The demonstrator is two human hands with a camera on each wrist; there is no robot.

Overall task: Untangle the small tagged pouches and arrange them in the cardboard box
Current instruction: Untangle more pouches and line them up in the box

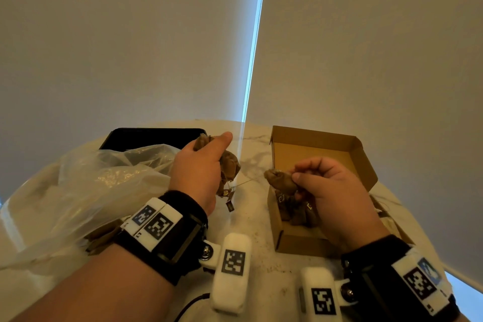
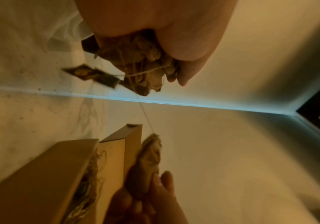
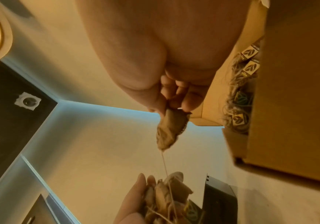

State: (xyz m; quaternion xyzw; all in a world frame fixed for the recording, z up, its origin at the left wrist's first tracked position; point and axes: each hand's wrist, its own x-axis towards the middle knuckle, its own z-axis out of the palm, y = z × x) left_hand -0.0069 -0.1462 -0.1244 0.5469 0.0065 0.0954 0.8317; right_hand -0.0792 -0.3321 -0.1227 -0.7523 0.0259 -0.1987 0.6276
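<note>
Plastic bag (image 1: 86,183) left, black tray (image 1: 146,137) behind, cardboard box (image 1: 324,144) right

Left hand (image 1: 201,167) raised, grip curled closed, right hand (image 1: 337,191) level beside it, fingertips pinched

Box (image 1: 285,242) far half free; taut string (image 1: 248,182) spans gap btwn hands.

The left hand (image 1: 201,167) covers most of the tangled pouches (image 1: 230,165) its fingers (image 2: 184,78) close around, so their number cannot be told. Below those fingers the hanging tags (image 2: 90,75) are blurred, their print unreadable. The right hand (image 1: 337,193) hides part of the cardboard box (image 1: 295,240).
</note>
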